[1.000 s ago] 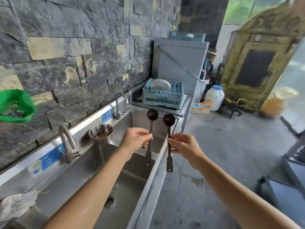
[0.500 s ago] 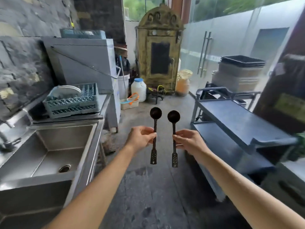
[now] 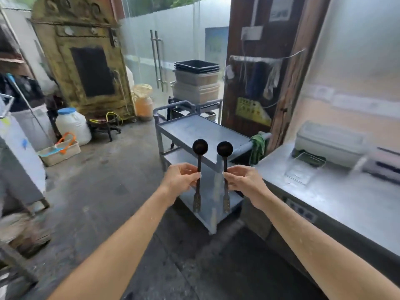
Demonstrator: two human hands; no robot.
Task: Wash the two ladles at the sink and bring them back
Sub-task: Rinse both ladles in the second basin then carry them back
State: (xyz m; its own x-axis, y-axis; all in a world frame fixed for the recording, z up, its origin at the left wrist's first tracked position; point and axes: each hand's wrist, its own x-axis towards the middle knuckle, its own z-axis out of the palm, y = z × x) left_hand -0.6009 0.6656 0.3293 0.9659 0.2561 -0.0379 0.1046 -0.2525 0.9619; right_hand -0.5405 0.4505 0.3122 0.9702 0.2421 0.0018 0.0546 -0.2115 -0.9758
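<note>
Two dark ladles stand upright in front of me, bowls up and flat handle ends hanging down. My left hand [image 3: 181, 176] pinches the stem of the left ladle [image 3: 199, 148] at mid-length. My right hand [image 3: 243, 180] pinches the right ladle [image 3: 225, 149] the same way. The ladles are side by side, a small gap apart, held at chest height above the floor. The sink is out of view.
A grey two-shelf cart [image 3: 194, 128] stands just beyond the ladles, a green cloth [image 3: 258, 146] on its handle. A steel counter [image 3: 337, 200] with a white appliance [image 3: 331, 141] runs along the right. Stacked bins [image 3: 195, 81], glass doors and a yellow cabinet [image 3: 86, 61] are behind; jugs at left.
The view has swung right, away from the sink, which has left the frame. The cart and steel counter now fill the right side. Both hands keep the ladles upright in the same grip.
</note>
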